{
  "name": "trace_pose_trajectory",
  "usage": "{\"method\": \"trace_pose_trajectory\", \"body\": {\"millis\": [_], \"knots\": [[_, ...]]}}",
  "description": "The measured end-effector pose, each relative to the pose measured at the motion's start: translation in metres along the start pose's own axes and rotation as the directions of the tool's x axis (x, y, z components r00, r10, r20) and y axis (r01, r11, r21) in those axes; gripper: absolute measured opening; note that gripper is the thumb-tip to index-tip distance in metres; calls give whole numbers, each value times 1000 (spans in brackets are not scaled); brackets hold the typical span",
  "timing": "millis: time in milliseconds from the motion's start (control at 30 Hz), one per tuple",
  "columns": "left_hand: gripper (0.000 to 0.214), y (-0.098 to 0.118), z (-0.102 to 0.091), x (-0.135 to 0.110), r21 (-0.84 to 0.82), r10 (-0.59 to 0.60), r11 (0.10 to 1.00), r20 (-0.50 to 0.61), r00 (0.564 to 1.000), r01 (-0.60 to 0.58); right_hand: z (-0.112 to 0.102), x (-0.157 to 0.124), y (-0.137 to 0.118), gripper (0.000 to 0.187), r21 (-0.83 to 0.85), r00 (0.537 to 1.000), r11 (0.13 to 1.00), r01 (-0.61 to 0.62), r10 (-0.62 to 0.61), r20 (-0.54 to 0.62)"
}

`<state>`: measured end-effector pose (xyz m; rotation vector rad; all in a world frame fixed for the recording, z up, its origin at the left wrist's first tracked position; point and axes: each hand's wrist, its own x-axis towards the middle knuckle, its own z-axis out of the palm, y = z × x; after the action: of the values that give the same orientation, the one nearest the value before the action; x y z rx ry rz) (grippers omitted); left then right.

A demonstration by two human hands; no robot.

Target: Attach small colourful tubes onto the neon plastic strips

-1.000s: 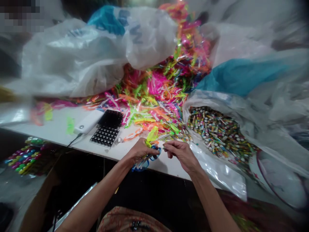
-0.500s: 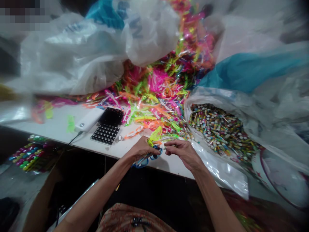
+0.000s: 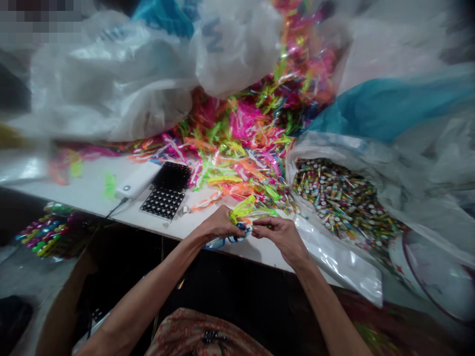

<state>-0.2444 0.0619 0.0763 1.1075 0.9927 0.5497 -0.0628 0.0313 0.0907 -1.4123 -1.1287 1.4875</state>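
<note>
Over the front edge of the white table, my left hand (image 3: 219,222) is closed on a blue plastic piece with loops (image 3: 215,244), which hangs below the fingers. A translucent yellow-green plastic strip (image 3: 243,206) stands up beside the left thumb; whether it is held or lies behind is unclear. Close by on the right, my right hand (image 3: 282,236) is pinched at the blue piece's right end, where a small white bit shows between the hands. What its fingertips hold is too small to make out. Behind both hands spreads a pile of bright plastic strips (image 3: 237,173).
An opened plastic bag holds many small coloured parts (image 3: 334,198) at the right, by a white bowl (image 3: 419,267). A black perforated tray (image 3: 163,201) and a white power bank (image 3: 139,180) with a cable lie left. Large white sacks (image 3: 111,89) stand behind.
The hanging blue loops have risen slightly and tilted between my hands. My right fingers remain at the piece's right end. The whole view has shifted a little.
</note>
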Motion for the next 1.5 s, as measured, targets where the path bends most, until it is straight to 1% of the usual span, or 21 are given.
{"method": "trace_pose_trajectory", "body": {"millis": [200, 333, 400, 467, 533, 600, 667, 733, 767, 867, 933, 1000, 1067, 1167, 1233, 1267, 1333, 1367, 1433, 1467, 1500], "knots": [[18, -5, 0, 2, 103, 23, 994, 1, 1000, -23, -1, -2, 14, 24, -93, 999, 996, 12, -8, 44], [14, -5, 0, 2, 324, 84, 939, 116, 990, -118, -2, -7, 16, 24, 12, 994, 998, -54, 53, 97], [11, -3, 1, 4, 417, 122, 892, 150, 981, -174, -4, -9, 13, 20, -31, 985, 999, -31, 35, 169], [10, 0, 1, 7, 449, 149, 871, 147, 978, -200, -8, -6, 9, 16, -100, 973, 995, -9, 31, 229], [11, 7, 0, 10, 417, 201, 881, 94, 975, -221, -13, 1, 7, 14, -129, 975, 992, 2, 27, 220], [14, 17, -1, 13, 366, 307, 890, -42, 951, -271, -18, 14, 6, 15, -125, 990, 991, 56, -39, 137], [20, 30, -3, 13, 324, 404, 891, -247, 881, -318, -24, 28, 2, 19, -140, 990, 980, 144, -143, 14], [22, 39, -4, 12, 298, 407, 905, -397, 822, -304, -33, 42, -3, 27, -266, 959, 941, 209, -250, -131], [24, 42, -3, 11, 288, 378, 918, -417, 827, -274, -40, 47, -6, 32, -362, 935, 909, 210, -294, -198], [30, 34, 0, 11, 227, 239, 958, -287, 928, -177, -74, 50, -10, 39, -605, 852, 791, 86, -374, -367], [30, 20, 3, 13, 136, 148, 983, -192, 970, -123, -107, 41, -6, 32, -653, 793, 755, -60, -362, -491], [29, 5, 7, 16, 14, 79, 997, -128, 989, -78, -141, 29, 4, 18, -670, 723, 703, -238, -332, -606], [27, -5, 11, 18, -117, 27, 993, -60, 998, -34, -167, 19, 16, 9, -659, 686, 655, -368, -287, -668], [30, -10, 15, 20, -286, 2, 958, 18, 1000, 4, -187, 17, 30, 14, -668, 692, 610, -427, -255, -675], [33, -7, 15, 19, -337, 21, 942, 50, 999, -3, -187, 22, 31, 17, -663, 694, 631, -402, -262, -670], [34, -5, 14, 18, -346, 31, 938, 58, 998, -9, -183, 25, 29, 16, -649, 680, 662, -375, -279, -678], [35, -3, 14, 15, -331, 34, 943, 70, 997, -9, -167, 28, 20, 12, -606, 647, 741, -288, -316, -694], [35, -2, 14, 13, -317, 33, 948, 81, 996, -6, -154, 28, 14, 13, -576, 655, 788, -216, -320, -684], [34, -1, 16, 11, -288, 27, 958, 119, 993, 8, -119, 26, 0, 22, -474, 754, 880, -40, -284, -592], [35, -2, 18, 10, -276, 22, 961, 147, 989, 19, -98, 24, -7, 25, -306, 848, 946, 108, -249, -469], [35, -2, 20, 10, -274, 20, 961, 174, 985, 29, -77, 22, -14, 27, -133, 909, 970, 202, -236, -342]]}}
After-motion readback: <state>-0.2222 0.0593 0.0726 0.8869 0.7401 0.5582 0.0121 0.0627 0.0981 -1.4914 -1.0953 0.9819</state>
